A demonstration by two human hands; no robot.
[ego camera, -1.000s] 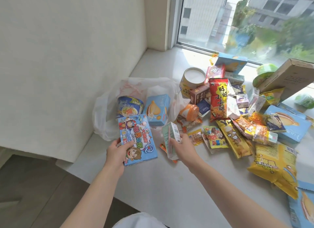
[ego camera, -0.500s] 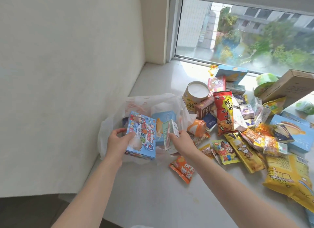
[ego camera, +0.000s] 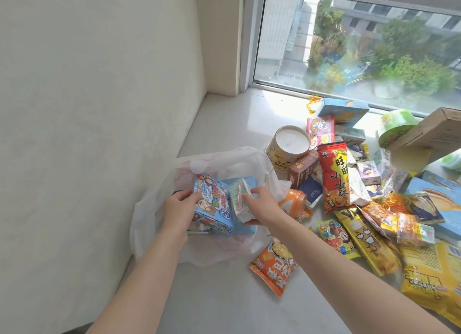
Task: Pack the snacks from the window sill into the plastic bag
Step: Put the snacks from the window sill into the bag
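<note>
"旺旺小小酥" on red packet [ego camera: 335, 178]
</note>
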